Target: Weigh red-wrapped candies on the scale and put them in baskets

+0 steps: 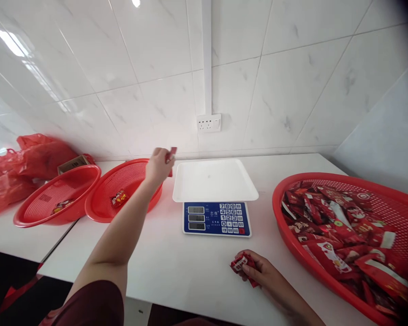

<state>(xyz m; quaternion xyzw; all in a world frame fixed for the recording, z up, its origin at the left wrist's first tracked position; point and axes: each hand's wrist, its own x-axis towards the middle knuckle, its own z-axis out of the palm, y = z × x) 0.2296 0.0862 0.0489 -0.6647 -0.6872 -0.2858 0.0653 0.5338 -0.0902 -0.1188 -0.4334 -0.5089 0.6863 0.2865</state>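
My left hand (158,166) is raised at the left edge of the scale's white tray (214,181), beside the middle red basket. Its fingers are closed on a small red packet (172,156). Low in front of the scale, my right hand (258,269) grips a red snack packet (241,264) with white print. Between the hands stands a digital scale (216,218) with a blue keypad panel; nothing lies on its tray. The middle red basket (98,209) holds a red and yellow packet (119,198); my left forearm partly hides this basket.
On the right a large red basket (279,199) is heaped with red packets (343,226). Another red basket (30,222) at the left has a few packets. Red plastic bags (44,156) and a cardboard box (73,164) lie behind it. A tiled wall with a socket (209,123) borders the table.
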